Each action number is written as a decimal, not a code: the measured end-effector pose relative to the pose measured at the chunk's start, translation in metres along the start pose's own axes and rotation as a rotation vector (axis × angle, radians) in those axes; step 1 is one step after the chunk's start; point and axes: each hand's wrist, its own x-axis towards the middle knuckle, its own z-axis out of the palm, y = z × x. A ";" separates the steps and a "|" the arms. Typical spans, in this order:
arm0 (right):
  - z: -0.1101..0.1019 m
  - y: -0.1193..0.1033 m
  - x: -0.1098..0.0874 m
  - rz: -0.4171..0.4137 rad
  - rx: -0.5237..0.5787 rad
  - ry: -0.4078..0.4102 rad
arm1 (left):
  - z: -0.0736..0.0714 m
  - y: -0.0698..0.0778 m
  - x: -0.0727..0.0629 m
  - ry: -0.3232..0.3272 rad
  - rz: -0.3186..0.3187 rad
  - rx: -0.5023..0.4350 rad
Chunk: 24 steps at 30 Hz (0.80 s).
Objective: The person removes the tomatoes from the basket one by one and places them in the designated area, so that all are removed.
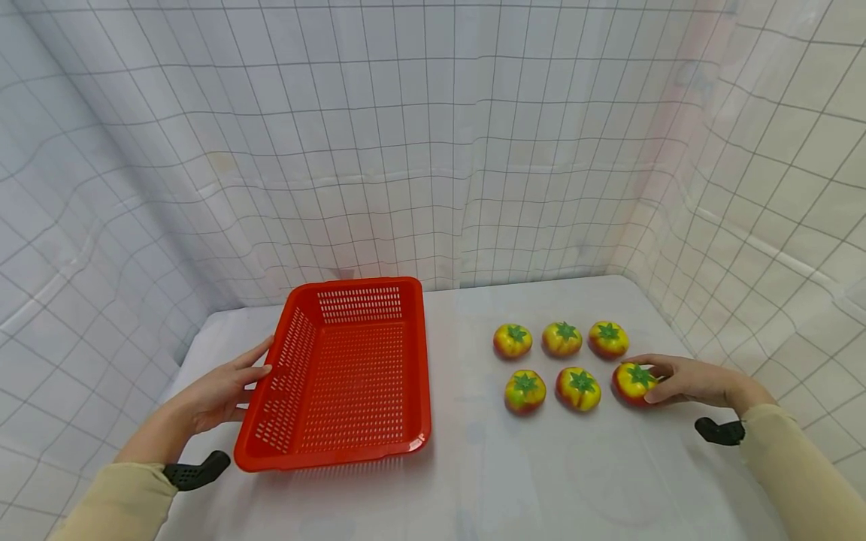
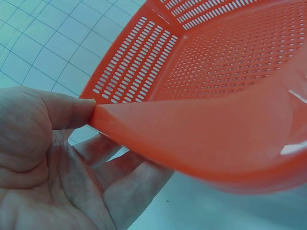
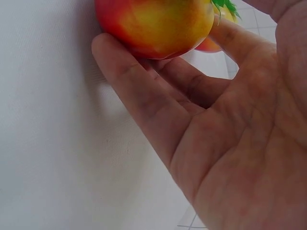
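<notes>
A red plastic basket (image 1: 352, 391) with slotted walls stands on the left of the table. My left hand (image 1: 213, 394) is at its left rim; in the left wrist view the thumb presses the rim's edge while the fingers (image 2: 120, 172) lie beneath it. At the right, my right hand (image 1: 690, 382) holds a red and yellow tomato (image 1: 634, 383) with a green star-shaped top. The right wrist view shows fingers (image 3: 144, 96) curved around this tomato (image 3: 158, 24), low over the white surface; whether it touches the table I cannot tell.
Several similar tomatoes sit in two rows left of my right hand, among them a near one (image 1: 578, 388) and a far one (image 1: 608, 340). The white table (image 1: 473, 473) is bounded by white grid-patterned curtains (image 1: 419, 150) at the back and sides.
</notes>
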 end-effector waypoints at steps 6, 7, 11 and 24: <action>0.001 -0.001 -0.001 -0.002 -0.003 0.007 | 0.001 -0.001 0.000 0.006 0.001 0.000; 0.001 0.000 -0.001 0.000 0.000 0.008 | 0.001 -0.001 0.000 0.005 0.003 0.001; 0.002 0.001 0.000 0.007 0.006 0.010 | 0.001 -0.001 0.000 0.005 0.007 0.002; 0.002 0.002 -0.002 -0.003 -0.011 0.011 | 0.000 -0.001 0.000 -0.002 0.015 0.001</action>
